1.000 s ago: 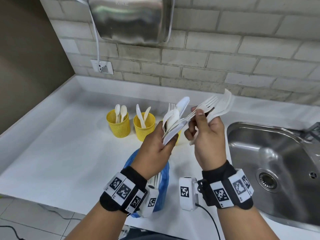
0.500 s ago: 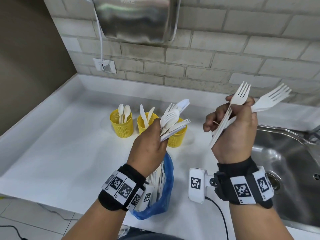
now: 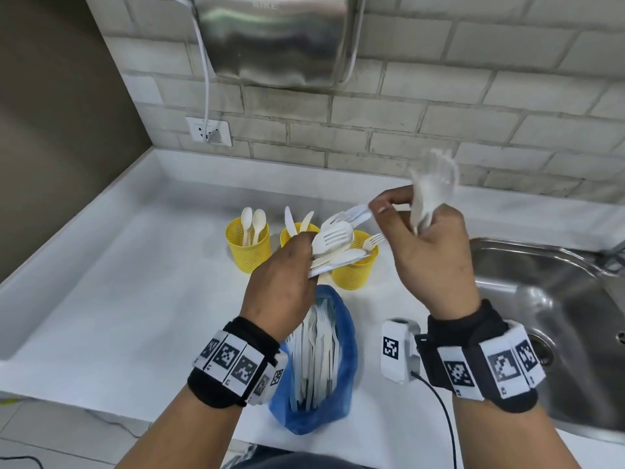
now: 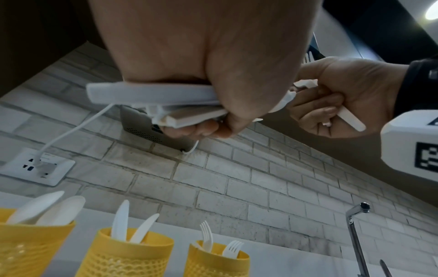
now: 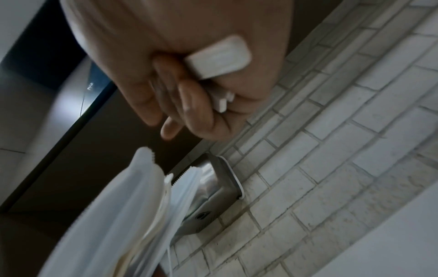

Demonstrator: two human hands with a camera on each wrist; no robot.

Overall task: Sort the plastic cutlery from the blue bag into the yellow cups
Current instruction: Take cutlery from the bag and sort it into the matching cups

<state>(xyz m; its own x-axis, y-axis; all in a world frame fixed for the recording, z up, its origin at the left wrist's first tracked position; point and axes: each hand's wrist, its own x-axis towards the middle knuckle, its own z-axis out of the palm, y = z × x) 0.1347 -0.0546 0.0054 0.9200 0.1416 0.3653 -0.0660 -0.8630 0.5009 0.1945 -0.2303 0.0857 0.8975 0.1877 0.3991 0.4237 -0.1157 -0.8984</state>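
While both hands are raised above the white counter (image 3: 111,299), the left hand (image 3: 280,286) is clenched round a fanned bundle of white plastic cutlery (image 3: 334,247), fingers (image 4: 189,129) curled beneath the handles and forks, a spoon and knife blades splaying out toward the cups. The right hand (image 3: 436,252) grasps two or so forks (image 3: 433,187) between thumb and curled fingers (image 5: 194,105), their heads blurred and pointing upward, handle ends poking out under the palm in the right wrist view; its forefinger and thumb also pinch the tip of one fork (image 3: 351,213) still lying in the left hand's bundle. Three yellow cups stand in a row near the wall: the left cup (image 3: 248,248) holds two spoons, the middle cup (image 3: 291,233) two knives, the right cup (image 3: 355,269) forks, partly hidden behind the bundle. The blue bag (image 3: 318,377) lies open on the counter at the near edge, below the left wrist, with more white cutlery inside. A steel sink (image 3: 554,319) sits to the right, a steel wall unit (image 3: 280,38) and a socket (image 3: 209,132) on the brick wall. Compared with half a second earlier, the right hand has come back from out over the sink toward the left hand's bundle, and its forks, then spread apart, are now gathered together; the left hand has held its place over the bag.
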